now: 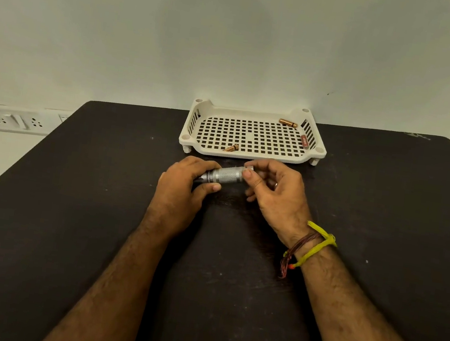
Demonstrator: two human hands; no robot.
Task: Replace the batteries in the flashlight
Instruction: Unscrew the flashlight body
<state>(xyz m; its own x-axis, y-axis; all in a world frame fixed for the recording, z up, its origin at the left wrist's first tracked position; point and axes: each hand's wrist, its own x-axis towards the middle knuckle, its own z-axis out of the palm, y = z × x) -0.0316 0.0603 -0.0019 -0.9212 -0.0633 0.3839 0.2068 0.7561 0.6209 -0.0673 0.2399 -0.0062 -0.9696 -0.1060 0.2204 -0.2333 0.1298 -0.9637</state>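
Both hands hold a silver flashlight (224, 175) just above the dark desk (96, 210), near its middle.

The left hand (184, 185) grips the flashlight's head end with curled fingers, and the right hand (276, 189) pinches the tail end between thumb and fingertips. Just beyond, at the desk's far edge, a white perforated tray (249, 156) holds three batteries: one (288, 123) at its far right corner, one (304, 141) along the right wall, one (231, 148) near the front rim.
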